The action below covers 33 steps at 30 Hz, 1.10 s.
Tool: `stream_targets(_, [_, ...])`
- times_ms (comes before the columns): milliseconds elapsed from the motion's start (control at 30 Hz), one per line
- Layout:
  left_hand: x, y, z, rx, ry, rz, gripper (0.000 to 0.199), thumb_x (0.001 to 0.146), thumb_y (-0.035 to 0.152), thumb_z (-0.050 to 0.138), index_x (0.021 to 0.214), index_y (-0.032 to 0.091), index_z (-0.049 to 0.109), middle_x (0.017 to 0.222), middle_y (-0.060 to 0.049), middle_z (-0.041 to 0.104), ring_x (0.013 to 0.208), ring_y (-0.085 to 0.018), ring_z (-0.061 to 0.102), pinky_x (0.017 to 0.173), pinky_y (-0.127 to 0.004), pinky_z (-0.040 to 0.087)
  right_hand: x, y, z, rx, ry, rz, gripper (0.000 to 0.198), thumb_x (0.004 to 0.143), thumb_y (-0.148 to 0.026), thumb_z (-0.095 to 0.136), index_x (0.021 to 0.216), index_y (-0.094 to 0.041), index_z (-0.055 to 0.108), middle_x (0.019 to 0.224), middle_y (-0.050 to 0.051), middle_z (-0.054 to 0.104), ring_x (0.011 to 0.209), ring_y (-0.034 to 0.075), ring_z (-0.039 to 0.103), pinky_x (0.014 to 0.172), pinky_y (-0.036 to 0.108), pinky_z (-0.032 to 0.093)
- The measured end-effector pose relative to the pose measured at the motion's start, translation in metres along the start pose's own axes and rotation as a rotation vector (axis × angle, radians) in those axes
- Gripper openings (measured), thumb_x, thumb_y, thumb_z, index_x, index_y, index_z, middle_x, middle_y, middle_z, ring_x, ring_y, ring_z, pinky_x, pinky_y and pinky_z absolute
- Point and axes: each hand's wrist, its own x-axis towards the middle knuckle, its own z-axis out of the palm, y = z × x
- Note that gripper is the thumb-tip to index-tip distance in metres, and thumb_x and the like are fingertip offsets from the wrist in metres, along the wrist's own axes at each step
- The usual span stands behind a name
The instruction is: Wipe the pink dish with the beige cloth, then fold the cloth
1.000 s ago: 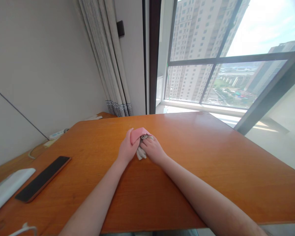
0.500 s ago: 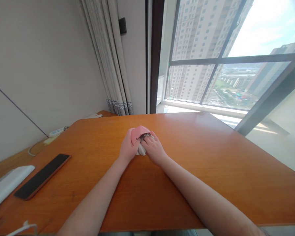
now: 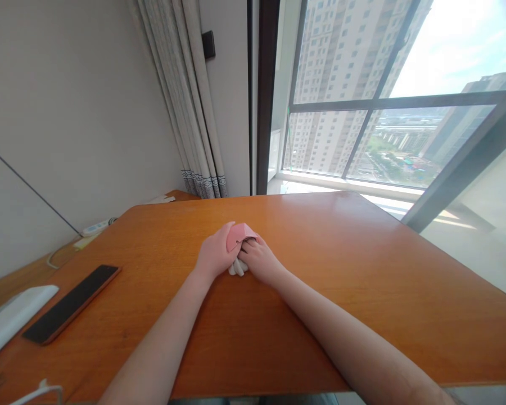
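A small pink pouch [image 3: 241,233] is held just above the middle of the desk, its opening facing me. My left hand [image 3: 216,252] is closed around the pouch's left side. My right hand [image 3: 262,260] has its fingers bent into the opening, pressing on a bundled white cable [image 3: 238,268]. Part of that bundle hangs out below, between the two hands. The fingertips and the rest of the bundle are hidden inside the pouch.
On the left of the wooden desk [image 3: 346,270] lie a dark phone [image 3: 73,304] and a white device [image 3: 19,318]. A white cable [image 3: 40,392] runs at the front left corner. A power strip [image 3: 96,228] is by the wall.
Both hands and the pouch have shifted slightly left and toward me. The pouch has tipped down over my right fingers, hiding the coil that showed in its opening.
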Motion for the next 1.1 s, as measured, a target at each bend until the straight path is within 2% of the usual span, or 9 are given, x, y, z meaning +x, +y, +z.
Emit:
stream_targets(100, [-0.002, 0.004, 0.003, -0.071, 0.050, -0.030, 0.064, 0.081, 0.043, 0.055, 0.139, 0.023, 0.036, 0.114, -0.010, 0.063, 0.100, -0.028, 0.062, 0.087, -0.041, 0.047, 0.001, -0.001, -0.001, -0.008, 0.016, 0.035, 0.021, 0.090, -0.022, 0.052, 0.108, -0.018, 0.063, 0.108, 0.008, 0.063, 0.107, 0.024, 0.050, 0.098, 0.041, 0.037])
stream_targets(200, [-0.002, 0.009, 0.015, -0.336, 0.217, -0.088, 0.082, 0.077, 0.042, 0.062, 0.144, 0.021, 0.020, 0.113, -0.009, 0.060, 0.101, -0.024, 0.061, 0.089, -0.038, 0.046, 0.001, -0.002, -0.006, -0.002, 0.044, 0.087, 0.025, 0.090, -0.019, 0.050, 0.113, -0.017, 0.060, 0.108, 0.010, 0.062, 0.106, 0.024, 0.049, 0.091, 0.039, 0.041])
stream_targets(300, [-0.002, 0.013, 0.028, -0.610, 0.332, -0.099, 0.068, 0.079, 0.036, 0.060, 0.137, 0.020, 0.028, 0.120, -0.010, 0.055, 0.110, -0.021, 0.056, 0.096, -0.036, 0.043, 0.001, -0.003, -0.010, 0.024, 0.053, 0.148, 0.023, 0.091, -0.018, 0.047, 0.110, -0.016, 0.061, 0.100, 0.011, 0.062, 0.098, 0.023, 0.050, 0.081, 0.036, 0.043])
stream_targets(433, [-0.001, 0.007, 0.035, -0.672, 0.289, -0.082, 0.042, 0.083, 0.033, 0.055, 0.121, 0.020, 0.044, 0.121, -0.009, 0.055, 0.115, -0.021, 0.052, 0.103, -0.037, 0.038, 0.001, -0.004, -0.012, 0.045, 0.016, 0.111, 0.019, 0.090, -0.019, 0.049, 0.104, -0.017, 0.061, 0.098, 0.009, 0.061, 0.095, 0.022, 0.050, 0.077, 0.033, 0.043])
stream_targets(600, [0.004, -0.010, 0.036, -0.644, 0.181, -0.111, 0.062, 0.080, 0.030, 0.058, 0.136, 0.019, 0.035, 0.144, -0.012, 0.040, 0.134, -0.024, 0.036, 0.113, -0.040, 0.025, 0.002, 0.000, -0.010, -0.048, 0.027, 0.159, 0.017, 0.091, -0.019, 0.048, 0.099, -0.018, 0.063, 0.093, 0.009, 0.062, 0.096, 0.022, 0.051, 0.087, 0.037, 0.040])
stream_targets(733, [0.006, -0.012, 0.040, -0.719, 0.161, -0.165, 0.071, 0.079, 0.031, 0.060, 0.141, 0.020, 0.028, 0.148, -0.012, 0.033, 0.138, -0.023, 0.030, 0.115, -0.039, 0.021, 0.002, 0.002, -0.008, -0.103, 0.067, 0.158, 0.017, 0.092, -0.019, 0.047, 0.090, -0.019, 0.064, 0.084, 0.006, 0.061, 0.091, 0.020, 0.052, 0.100, 0.042, 0.033])
stream_targets(867, [0.004, -0.003, 0.052, -1.050, 0.187, -0.399, 0.080, 0.079, 0.037, 0.061, 0.144, 0.022, 0.015, 0.133, -0.013, 0.051, 0.123, -0.022, 0.050, 0.103, -0.039, 0.040, 0.001, 0.001, -0.008, -0.090, 0.077, 0.153, 0.016, 0.092, -0.020, 0.048, 0.084, -0.021, 0.063, 0.078, 0.003, 0.059, 0.083, 0.018, 0.051, 0.104, 0.041, 0.032])
stream_targets(967, [0.001, 0.002, 0.061, -1.233, 0.190, -0.463, 0.063, 0.078, 0.037, 0.063, 0.131, 0.021, 0.034, 0.118, -0.010, 0.059, 0.111, -0.020, 0.058, 0.094, -0.036, 0.047, 0.001, 0.000, -0.009, -0.057, 0.090, 0.169, 0.016, 0.091, -0.020, 0.048, 0.084, -0.020, 0.062, 0.077, 0.002, 0.058, 0.082, 0.018, 0.050, 0.105, 0.042, 0.032])
stream_targets(1100, [0.002, -0.005, 0.063, -1.103, 0.217, -0.467, 0.034, 0.078, 0.040, 0.060, 0.101, 0.018, 0.049, 0.099, -0.005, 0.060, 0.099, -0.020, 0.060, 0.090, -0.037, 0.047, 0.002, 0.002, -0.009, -0.001, 0.080, 0.147, 0.016, 0.091, -0.019, 0.048, 0.086, -0.021, 0.063, 0.080, 0.003, 0.059, 0.088, 0.018, 0.052, 0.107, 0.043, 0.030])
